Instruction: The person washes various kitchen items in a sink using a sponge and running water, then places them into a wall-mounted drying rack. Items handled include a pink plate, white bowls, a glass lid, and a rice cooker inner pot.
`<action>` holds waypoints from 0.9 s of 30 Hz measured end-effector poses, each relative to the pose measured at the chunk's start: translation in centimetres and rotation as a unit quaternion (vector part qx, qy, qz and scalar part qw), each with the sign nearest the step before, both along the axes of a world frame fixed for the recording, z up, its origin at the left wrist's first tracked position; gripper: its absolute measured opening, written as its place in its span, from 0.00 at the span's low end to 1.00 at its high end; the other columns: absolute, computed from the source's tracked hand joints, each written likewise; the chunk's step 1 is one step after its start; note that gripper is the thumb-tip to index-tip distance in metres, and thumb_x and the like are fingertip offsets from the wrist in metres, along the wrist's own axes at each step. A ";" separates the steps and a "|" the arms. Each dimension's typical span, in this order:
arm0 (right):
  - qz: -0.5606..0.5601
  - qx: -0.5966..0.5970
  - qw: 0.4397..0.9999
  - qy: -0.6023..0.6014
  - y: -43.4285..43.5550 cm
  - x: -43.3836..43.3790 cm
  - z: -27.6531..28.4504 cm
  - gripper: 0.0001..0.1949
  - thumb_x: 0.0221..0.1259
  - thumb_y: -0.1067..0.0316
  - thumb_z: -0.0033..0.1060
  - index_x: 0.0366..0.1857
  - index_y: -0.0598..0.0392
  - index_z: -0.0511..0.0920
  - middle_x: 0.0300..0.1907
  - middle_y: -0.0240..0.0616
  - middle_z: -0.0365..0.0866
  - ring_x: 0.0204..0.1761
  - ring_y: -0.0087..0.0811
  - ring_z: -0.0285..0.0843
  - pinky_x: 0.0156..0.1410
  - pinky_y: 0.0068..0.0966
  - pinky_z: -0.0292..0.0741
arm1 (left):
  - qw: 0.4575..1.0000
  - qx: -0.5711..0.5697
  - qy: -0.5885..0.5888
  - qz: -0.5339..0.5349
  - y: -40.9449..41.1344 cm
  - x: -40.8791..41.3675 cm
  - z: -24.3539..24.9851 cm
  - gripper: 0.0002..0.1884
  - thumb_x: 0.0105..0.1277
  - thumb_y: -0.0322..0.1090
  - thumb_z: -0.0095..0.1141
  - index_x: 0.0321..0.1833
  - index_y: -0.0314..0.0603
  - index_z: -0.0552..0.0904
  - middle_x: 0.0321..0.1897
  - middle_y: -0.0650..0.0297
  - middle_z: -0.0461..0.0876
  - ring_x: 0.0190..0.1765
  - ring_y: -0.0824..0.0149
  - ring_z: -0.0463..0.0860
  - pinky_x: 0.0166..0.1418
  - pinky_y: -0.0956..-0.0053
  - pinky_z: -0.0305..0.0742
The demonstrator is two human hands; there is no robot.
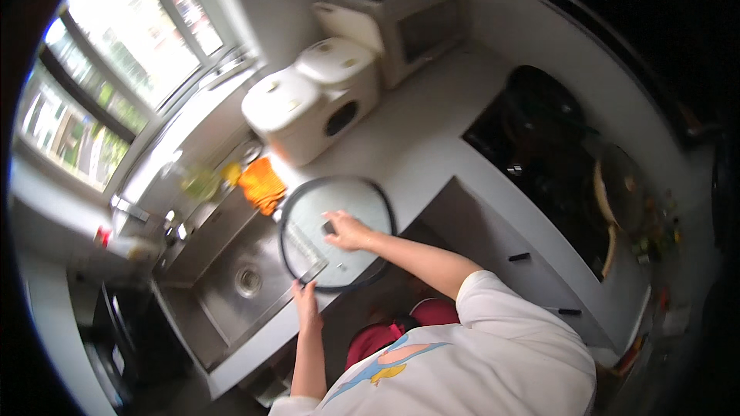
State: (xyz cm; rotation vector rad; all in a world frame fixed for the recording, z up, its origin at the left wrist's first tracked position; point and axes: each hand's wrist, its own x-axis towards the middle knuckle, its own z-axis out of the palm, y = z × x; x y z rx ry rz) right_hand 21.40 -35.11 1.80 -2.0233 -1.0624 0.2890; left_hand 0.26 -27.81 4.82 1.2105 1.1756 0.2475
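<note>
A large round glass pot lid (352, 202) with a dark rim is held up between my hands, partly over the sink edge and partly over the counter. My right hand (348, 232) reaches over its middle, the fingers curled round a small dark knob (329, 227). At the near left edge, my left hand (306, 300) pinches the rim between thumb and fingers. Droplets or light spots show on the glass. Through it the counter and sink edge can be seen.
The steel sink (225, 248) lies to the left below a faucet (173, 228). Behind the sink is an orange cloth (262, 182). White twin containers (283, 101) and a microwave (425, 32) stand at the back. A black cooktop (520, 150) is set into the counter (428, 121) at right.
</note>
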 end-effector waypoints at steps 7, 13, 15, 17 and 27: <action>-0.193 0.128 0.973 -0.002 -20.2 8.3 19.5 0.13 0.60 0.61 0.60 0.23 0.59 0.76 0.16 0.40 0.74 0.19 0.32 0.74 0.26 0.29 0.69 | 0.966 0.025 -0.190 -0.176 -6.7 11.8 7.8 0.17 0.65 0.31 0.50 0.57 0.39 0.72 0.50 0.58 0.79 0.51 0.68 0.77 0.56 0.73 0.69; -0.439 -0.014 0.889 -0.128 -38.5 17.3 20.5 0.10 0.63 0.63 0.56 0.26 0.54 0.75 0.17 0.36 0.76 0.19 0.31 0.76 0.25 0.25 0.70 | 0.818 0.111 -0.262 -0.500 -20.9 27.2 13.5 0.10 0.68 0.27 0.49 0.50 0.33 0.75 0.43 0.59 0.81 0.46 0.69 0.79 0.52 0.74 0.73; -0.498 -0.088 0.853 -0.129 -44.6 20.6 19.6 0.07 0.63 0.64 0.55 0.31 0.54 0.75 0.28 0.40 0.80 0.30 0.36 0.80 0.33 0.31 0.75 | 0.720 0.277 -0.303 -0.560 -25.7 31.4 16.0 0.14 0.61 0.27 0.54 0.50 0.38 0.76 0.43 0.57 0.79 0.47 0.58 0.78 0.53 0.65 0.72; -0.513 -0.171 0.827 -0.154 -49.6 24.2 18.4 0.08 0.63 0.65 0.55 0.42 0.54 0.78 0.44 0.43 0.79 0.47 0.39 0.77 0.45 0.36 0.76 | 0.636 0.412 -0.308 -0.576 -29.2 34.0 17.0 0.17 0.59 0.26 0.55 0.53 0.39 0.75 0.52 0.54 0.74 0.53 0.54 0.74 0.56 0.65 0.72; -0.422 -0.407 0.782 -0.212 -56.9 33.2 14.8 0.14 0.57 0.73 0.59 0.48 0.54 0.80 0.52 0.43 0.76 0.61 0.45 0.63 0.68 0.45 0.59 | 0.507 0.565 -0.160 -0.631 -34.4 38.4 14.5 0.28 0.50 0.17 0.52 0.58 0.34 0.72 0.63 0.54 0.63 0.64 0.50 0.62 0.60 0.64 0.73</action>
